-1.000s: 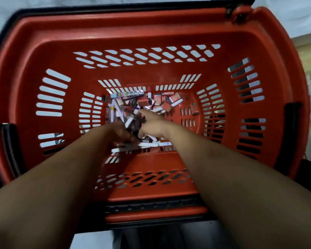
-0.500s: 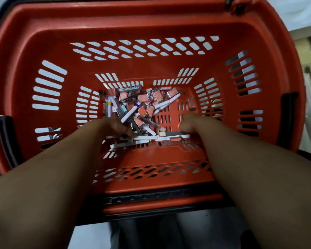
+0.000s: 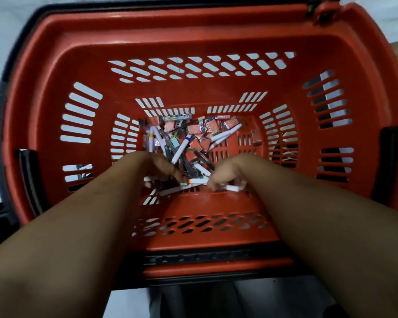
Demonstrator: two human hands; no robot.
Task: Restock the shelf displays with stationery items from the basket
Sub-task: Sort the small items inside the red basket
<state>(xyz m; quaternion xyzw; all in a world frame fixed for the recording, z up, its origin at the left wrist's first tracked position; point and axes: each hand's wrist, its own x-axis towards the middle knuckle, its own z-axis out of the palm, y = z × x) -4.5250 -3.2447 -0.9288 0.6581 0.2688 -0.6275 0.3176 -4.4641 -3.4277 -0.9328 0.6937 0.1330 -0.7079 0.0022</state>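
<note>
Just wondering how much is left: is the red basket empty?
No, white pens and small orange packets lie heaped on the floor of the basket.

Red basket (image 3: 193, 28) floor: white pens (image 3: 180, 149), orange packets (image 3: 213, 126) (one jumbled heap).

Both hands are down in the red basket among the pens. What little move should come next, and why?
Probably lift the white pen that the right hand appears to pinch and pass it to the left hand, whose fingers curl over other pens on the red basket floor. Gathering a bundle first likely saves trips to the shelves.
</note>
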